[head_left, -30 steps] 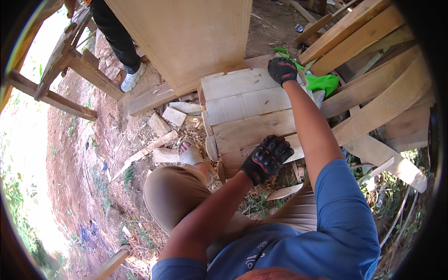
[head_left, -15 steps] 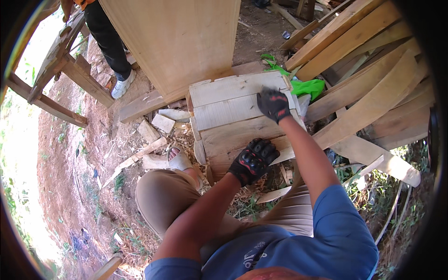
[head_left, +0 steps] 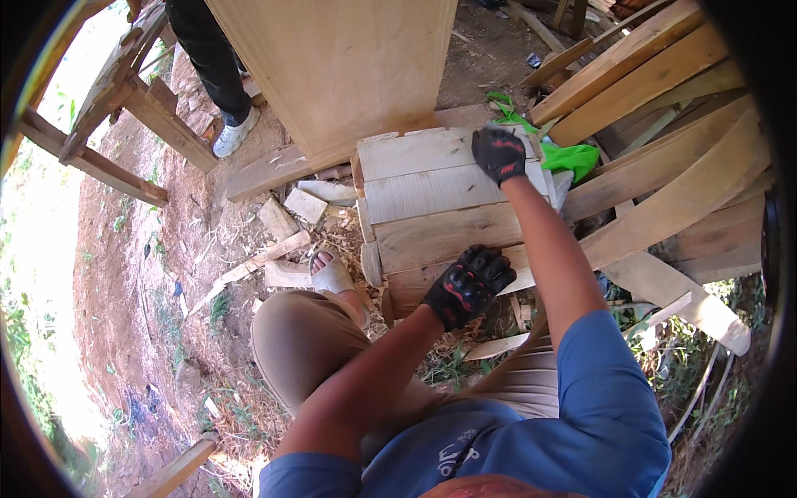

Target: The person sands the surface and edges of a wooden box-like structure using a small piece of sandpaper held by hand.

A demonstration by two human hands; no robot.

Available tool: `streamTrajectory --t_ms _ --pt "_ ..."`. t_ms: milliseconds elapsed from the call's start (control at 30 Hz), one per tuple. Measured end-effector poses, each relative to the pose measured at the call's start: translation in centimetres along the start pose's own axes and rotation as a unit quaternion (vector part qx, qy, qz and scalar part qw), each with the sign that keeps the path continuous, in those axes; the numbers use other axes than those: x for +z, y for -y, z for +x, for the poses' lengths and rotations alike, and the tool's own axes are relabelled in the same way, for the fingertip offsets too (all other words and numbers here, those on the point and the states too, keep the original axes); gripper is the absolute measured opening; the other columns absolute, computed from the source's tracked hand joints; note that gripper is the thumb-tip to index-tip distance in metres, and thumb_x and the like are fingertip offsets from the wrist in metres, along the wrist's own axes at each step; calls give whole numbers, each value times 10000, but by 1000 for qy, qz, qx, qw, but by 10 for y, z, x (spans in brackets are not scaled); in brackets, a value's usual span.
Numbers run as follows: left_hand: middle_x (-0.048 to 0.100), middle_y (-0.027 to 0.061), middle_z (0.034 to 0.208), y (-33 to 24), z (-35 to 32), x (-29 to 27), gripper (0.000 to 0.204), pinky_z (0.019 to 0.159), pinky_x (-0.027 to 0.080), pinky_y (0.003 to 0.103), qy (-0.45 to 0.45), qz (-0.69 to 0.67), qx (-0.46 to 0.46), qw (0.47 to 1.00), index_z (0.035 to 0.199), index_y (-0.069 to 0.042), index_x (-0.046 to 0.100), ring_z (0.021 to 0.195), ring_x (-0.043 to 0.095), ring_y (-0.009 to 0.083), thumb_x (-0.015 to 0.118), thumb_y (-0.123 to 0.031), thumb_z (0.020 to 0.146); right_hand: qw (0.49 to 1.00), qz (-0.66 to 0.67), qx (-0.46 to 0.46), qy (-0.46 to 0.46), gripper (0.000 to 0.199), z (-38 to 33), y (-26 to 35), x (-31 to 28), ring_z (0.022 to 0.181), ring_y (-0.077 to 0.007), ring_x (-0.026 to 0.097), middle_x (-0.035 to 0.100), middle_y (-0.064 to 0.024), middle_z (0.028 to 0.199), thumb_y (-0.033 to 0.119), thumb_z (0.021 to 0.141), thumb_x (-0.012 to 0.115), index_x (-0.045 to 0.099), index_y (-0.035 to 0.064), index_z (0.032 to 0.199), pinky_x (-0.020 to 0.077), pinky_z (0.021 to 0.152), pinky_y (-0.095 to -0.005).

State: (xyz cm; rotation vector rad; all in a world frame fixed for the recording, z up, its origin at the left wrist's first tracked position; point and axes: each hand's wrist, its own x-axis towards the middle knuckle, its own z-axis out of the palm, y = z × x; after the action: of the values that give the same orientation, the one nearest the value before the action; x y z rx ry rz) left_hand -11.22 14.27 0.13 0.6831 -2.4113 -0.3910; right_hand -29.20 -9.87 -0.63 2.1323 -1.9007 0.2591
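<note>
Right of centre, the black-gloved left hand [head_left: 469, 288] and, above it, the black-gloved right hand [head_left: 500, 155] lie over pale, flat wooden planks [head_left: 440, 197]; whether either grips, I cannot tell.

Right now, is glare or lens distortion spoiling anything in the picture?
Head view, far left: the outdoor ground is washed out nearly white; head view, rim: black border, edges bend, so the long plank's true curve is uncertain; head view, centre: the left hand and right hand are lit well enough to make out.
</note>
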Motion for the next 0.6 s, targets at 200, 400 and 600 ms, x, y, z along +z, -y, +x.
streamTrajectory --t_ms 200,400,600 --pt "660 99 1327 2 0 -4 512 1196 432 494 5 12 6 1000 1321 -130 671 1311 602 319 743 -310 847 997 3 58 44 415 47 -8 14 896 -398 767 795 -186 968 366 1024 514 810 95 919 600 806 -520" --pt "621 107 1428 1 0 -7 592 1240 383 490 56 10 4 998 1383 -138 643 1409 539 327 776 -364 853 998 10 53 41 411 10 -2 4 870 -392 769 786 -197 922 372 1027 527 793 88 895 606 789 -528" --pt "624 122 1441 0 -4 -2 569 1248 366 513 50 13 3 999 1406 -152 642 1428 530 339 737 -346 879 999 10 -35 -1 405 -74 -8 -26 728 -390 729 751 -195 800 348 1035 542 739 88 795 579 686 -531"
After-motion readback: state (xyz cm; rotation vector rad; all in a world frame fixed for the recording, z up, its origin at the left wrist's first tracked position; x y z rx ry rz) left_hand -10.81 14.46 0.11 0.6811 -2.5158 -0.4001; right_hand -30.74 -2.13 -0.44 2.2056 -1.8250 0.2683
